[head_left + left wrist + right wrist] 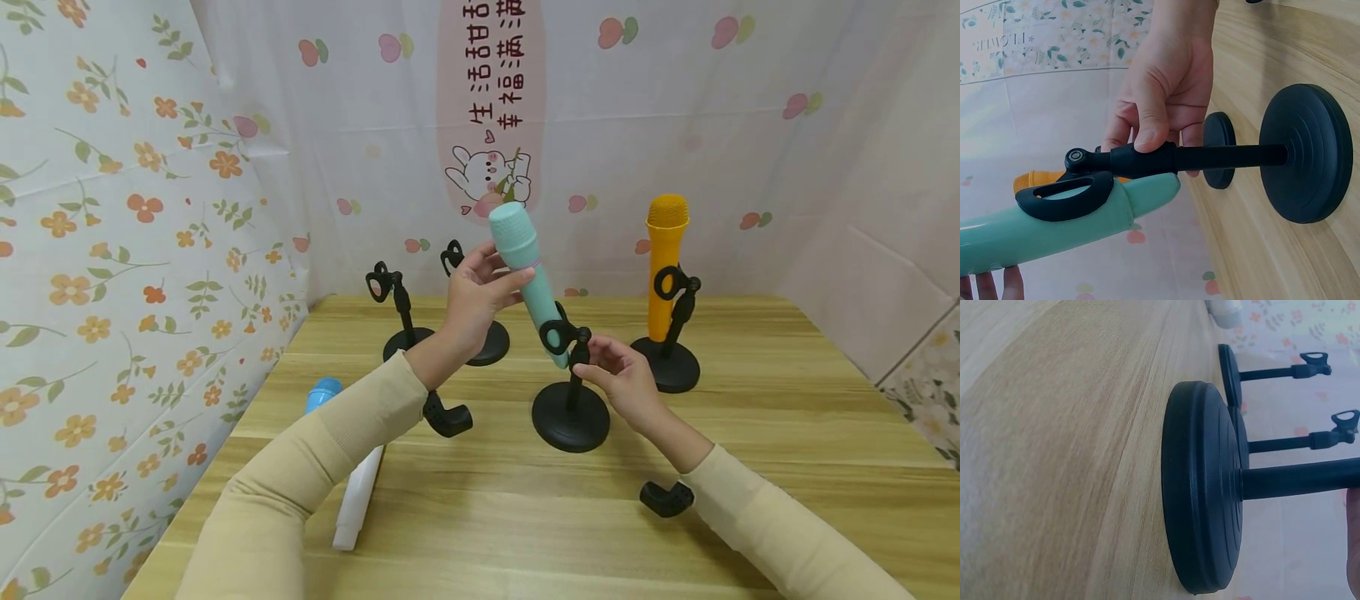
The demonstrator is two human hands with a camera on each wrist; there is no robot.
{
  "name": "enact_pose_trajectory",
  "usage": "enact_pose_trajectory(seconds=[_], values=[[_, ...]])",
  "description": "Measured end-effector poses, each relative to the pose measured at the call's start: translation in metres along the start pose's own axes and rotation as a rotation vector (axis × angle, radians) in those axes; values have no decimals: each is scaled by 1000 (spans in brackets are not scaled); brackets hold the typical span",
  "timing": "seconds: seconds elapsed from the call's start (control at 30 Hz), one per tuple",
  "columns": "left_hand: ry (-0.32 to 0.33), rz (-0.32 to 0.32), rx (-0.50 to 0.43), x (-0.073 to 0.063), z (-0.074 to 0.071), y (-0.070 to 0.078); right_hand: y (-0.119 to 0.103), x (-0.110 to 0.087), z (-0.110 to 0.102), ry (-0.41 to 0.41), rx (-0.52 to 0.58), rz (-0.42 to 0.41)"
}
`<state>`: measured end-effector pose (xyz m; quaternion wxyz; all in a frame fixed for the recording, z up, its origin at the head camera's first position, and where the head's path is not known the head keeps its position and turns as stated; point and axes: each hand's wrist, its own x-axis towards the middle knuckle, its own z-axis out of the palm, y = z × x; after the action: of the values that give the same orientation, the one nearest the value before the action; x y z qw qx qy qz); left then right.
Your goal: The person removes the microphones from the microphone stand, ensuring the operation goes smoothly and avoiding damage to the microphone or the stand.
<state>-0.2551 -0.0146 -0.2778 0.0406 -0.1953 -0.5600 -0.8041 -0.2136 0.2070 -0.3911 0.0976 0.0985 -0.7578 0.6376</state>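
A mint-green toy microphone [531,279] leans with its head up and to the left, gripped near the head by my left hand [476,296]. Its lower handle passes through the clip ring of a black desk stand [572,421]. My right hand [621,379] pinches the stand's upright just below the clip, thumb on the near side. In the left wrist view, the ring [1066,209] wraps the mint handle, whose narrow end sticks out beyond it. The stand's round base [1204,487] sits on the table in the right wrist view, where most of the right hand is out of frame.
A yellow microphone [665,258] stands in another stand [667,367] at the right. Two more black stands, including one [405,312] at the back left, hold nothing. A blue-and-white microphone [360,492] lies under my left forearm. Black elbow-shaped pieces [450,419] lie on the table.
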Motion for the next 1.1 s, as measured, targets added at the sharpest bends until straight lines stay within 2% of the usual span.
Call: enact_pose_trajectory(seconds=[0.43,1.1], values=[[17,-11,-36,-1,-3,0,1,0,-1,-6,15,3],[37,15,-84,-3,-6,-2,-4,-1,0,-2,3,35]])
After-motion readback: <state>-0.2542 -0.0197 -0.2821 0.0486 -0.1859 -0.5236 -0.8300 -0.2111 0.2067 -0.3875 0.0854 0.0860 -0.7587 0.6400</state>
